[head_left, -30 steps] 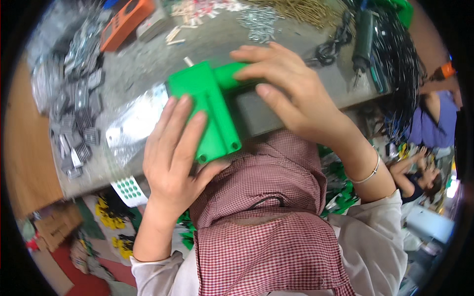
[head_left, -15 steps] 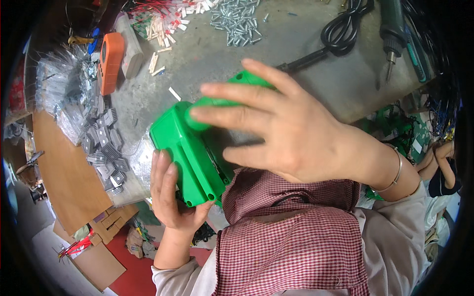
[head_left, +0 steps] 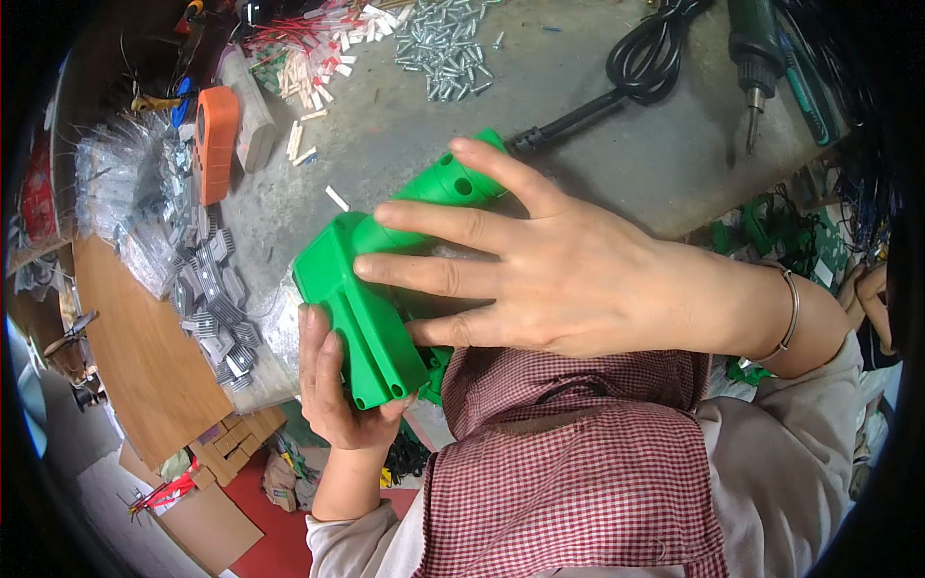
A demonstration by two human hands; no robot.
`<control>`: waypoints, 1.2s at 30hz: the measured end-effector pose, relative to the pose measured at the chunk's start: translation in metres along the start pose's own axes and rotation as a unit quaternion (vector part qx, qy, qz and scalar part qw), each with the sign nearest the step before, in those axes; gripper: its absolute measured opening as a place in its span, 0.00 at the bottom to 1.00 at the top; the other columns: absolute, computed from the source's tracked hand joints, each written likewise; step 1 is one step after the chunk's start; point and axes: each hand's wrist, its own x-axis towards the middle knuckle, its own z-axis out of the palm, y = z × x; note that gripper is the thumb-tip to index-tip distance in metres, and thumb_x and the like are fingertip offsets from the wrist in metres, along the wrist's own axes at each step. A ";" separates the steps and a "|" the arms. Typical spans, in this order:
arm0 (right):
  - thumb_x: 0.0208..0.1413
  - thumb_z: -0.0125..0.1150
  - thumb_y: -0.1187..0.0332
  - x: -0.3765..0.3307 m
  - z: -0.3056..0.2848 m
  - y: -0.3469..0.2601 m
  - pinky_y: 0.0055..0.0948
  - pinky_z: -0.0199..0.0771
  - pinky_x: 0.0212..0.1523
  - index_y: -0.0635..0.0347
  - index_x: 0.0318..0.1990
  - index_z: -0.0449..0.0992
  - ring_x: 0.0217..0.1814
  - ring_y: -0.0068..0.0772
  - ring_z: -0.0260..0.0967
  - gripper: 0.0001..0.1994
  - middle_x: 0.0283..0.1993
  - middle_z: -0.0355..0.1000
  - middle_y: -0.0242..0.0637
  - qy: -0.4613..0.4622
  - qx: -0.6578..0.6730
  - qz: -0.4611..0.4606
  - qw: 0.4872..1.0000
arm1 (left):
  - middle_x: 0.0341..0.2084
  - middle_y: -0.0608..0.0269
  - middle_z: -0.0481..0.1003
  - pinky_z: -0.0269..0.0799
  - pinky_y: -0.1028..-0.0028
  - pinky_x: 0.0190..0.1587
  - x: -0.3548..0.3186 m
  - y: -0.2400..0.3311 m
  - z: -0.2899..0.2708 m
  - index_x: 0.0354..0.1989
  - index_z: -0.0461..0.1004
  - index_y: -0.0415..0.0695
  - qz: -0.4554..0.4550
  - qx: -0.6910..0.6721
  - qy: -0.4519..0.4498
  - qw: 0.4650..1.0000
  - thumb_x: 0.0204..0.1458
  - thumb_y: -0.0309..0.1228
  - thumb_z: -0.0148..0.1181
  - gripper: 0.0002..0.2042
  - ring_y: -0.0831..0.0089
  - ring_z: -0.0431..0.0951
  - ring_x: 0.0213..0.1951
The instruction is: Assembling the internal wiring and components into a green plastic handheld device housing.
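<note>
A green plastic tool housing [head_left: 332,260] with a round handle [head_left: 438,197] lies across the near part of the bench. Screw holes show along its edge and handle, and a black cord [head_left: 573,118] leaves the handle's end. My left hand [head_left: 337,390] is wrapped round the body's lower left side, with its thumb partly hidden beneath. Over the housing, my right hand [head_left: 578,279] is spread open, its fingertips against the body and the handle. The right palm hides part of the housing's near side.
Loose screws [head_left: 445,48] and white connectors [head_left: 308,77] lie at the back. An orange meter [head_left: 217,144], grey ribbed parts [head_left: 212,294] and clear plastic bags [head_left: 120,183] are at left. An electric screwdriver [head_left: 754,58] hangs at the far right beside coiled cord [head_left: 647,67].
My right hand, blurred before, has come down onto the housing with its fingers spread. The handle now shows sharply, its holes in sight. My left hand keeps its hold.
</note>
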 end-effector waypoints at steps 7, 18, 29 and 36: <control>0.50 0.61 0.60 -0.002 0.006 0.001 0.62 0.39 0.75 0.38 0.47 0.82 0.74 0.41 0.52 0.15 0.68 0.63 0.32 0.019 -0.015 -0.009 1.000 | 0.57 0.37 0.69 0.68 0.47 0.61 0.000 0.002 0.000 0.62 0.62 0.38 -0.001 0.001 0.000 1.000 0.55 0.57 0.58 0.37 0.41 0.71 0.60; 0.54 0.56 0.60 -0.002 0.013 -0.001 0.57 0.36 0.76 0.45 0.53 0.78 0.75 0.34 0.51 0.18 0.70 0.61 0.32 0.025 -0.069 0.016 0.997 | 0.60 0.35 0.66 0.61 0.47 0.65 0.000 0.003 0.001 0.61 0.62 0.35 0.005 -0.009 0.000 1.000 0.59 0.55 0.55 0.35 0.42 0.67 0.63; 0.50 0.59 0.66 -0.002 0.010 -0.003 0.55 0.44 0.74 0.49 0.45 0.82 0.72 0.37 0.57 0.14 0.66 0.66 0.37 0.048 -0.004 0.019 0.999 | 0.62 0.33 0.63 0.60 0.44 0.64 0.001 0.005 -0.002 0.65 0.57 0.38 0.046 0.011 -0.045 0.998 0.53 0.53 0.64 0.40 0.39 0.65 0.63; 0.45 0.62 0.70 -0.002 0.000 -0.003 0.51 0.49 0.72 0.56 0.38 0.81 0.70 0.37 0.61 0.11 0.62 0.69 0.39 0.041 0.003 0.038 0.998 | 0.64 0.31 0.60 0.60 0.46 0.65 -0.005 0.002 0.004 0.69 0.53 0.40 0.059 0.030 -0.065 0.996 0.46 0.31 0.74 0.44 0.35 0.63 0.64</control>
